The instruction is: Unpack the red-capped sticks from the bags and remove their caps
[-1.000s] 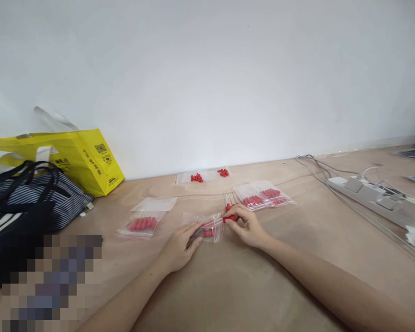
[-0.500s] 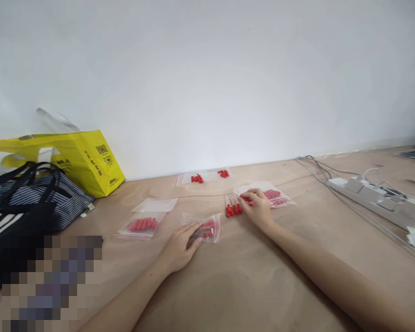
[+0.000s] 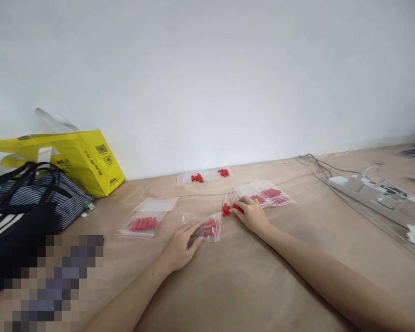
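My left hand (image 3: 182, 249) rests on the near-left part of a small clear zip bag (image 3: 212, 236), its thumb and fingers apart. Inside that bag lie a few red-handled pieces. To the right, my right hand (image 3: 252, 214) is closed with its fingertips down on red-handled thin tools (image 3: 237, 208); how many it grips is hidden. Several more of these tools (image 3: 226, 210), with slim pale shafts pointing away from me, lie just left of its fingers. Behind the right hand are overlapping zip bags (image 3: 285, 199) with red handles inside.
Another filled zip bag (image 3: 144, 225) lies left of my left hand. Near the wall is a clear bag (image 3: 185, 178) with two red clusters. A yellow shopping bag (image 3: 86, 161) and striped bag (image 3: 69, 198) stand left. A power strip (image 3: 383, 196) with grey cables lies right.
My right hand has shifted slightly left and towards me, from the edge of the overlapping bags onto the loose red-handled tools. My left hand has stayed on its bag.
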`<state>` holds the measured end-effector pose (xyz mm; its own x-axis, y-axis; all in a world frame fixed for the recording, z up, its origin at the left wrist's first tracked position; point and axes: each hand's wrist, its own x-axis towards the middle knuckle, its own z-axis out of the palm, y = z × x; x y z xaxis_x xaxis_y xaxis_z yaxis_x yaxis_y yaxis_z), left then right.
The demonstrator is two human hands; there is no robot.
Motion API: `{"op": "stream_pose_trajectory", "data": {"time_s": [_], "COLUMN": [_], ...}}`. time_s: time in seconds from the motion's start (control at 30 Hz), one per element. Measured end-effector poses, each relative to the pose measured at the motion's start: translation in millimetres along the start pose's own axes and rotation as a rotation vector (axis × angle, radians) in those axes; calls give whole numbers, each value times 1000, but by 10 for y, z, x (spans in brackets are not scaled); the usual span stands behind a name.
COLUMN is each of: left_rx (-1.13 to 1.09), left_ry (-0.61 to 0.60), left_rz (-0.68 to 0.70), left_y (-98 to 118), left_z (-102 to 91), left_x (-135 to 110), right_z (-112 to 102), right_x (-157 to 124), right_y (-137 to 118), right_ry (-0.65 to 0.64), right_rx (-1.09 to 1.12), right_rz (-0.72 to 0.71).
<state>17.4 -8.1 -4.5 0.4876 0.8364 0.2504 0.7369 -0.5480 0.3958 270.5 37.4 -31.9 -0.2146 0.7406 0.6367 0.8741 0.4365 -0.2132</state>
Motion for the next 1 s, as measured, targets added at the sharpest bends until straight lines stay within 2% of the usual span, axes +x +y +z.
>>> {"op": "stream_pose_trajectory", "data": {"time_s": [0.13,0.2,0.27,0.4,0.53,0.77,1.0], "left_rx": [8,7,6,16,16,28,56], "left_ry": [-7,-9,-8,-7,-16,-15,-28], "left_rz": [-2,-4,-5,0,2,12,-2], "left_y": [-2,-1,2,6,-6,-5,1], "left_z": [4,3,1,-1,6,1,0], "left_x": [-9,-11,-11,-2,8,-1,8], "right_z": [-78,-123,-167,-209,-174,-138,-134], "right_x": [-20,-42,-74,-135,-105,-6,18], "right_y": [-65,-100,-148,-295,-444,-562,-625], "right_ry": [58,99,87,-70,-150,-333,-429], "right_rx": [-60,-34,50,291,405,329,252], "right_rz": [32,37,1,-133,-183,-151,-119]}}
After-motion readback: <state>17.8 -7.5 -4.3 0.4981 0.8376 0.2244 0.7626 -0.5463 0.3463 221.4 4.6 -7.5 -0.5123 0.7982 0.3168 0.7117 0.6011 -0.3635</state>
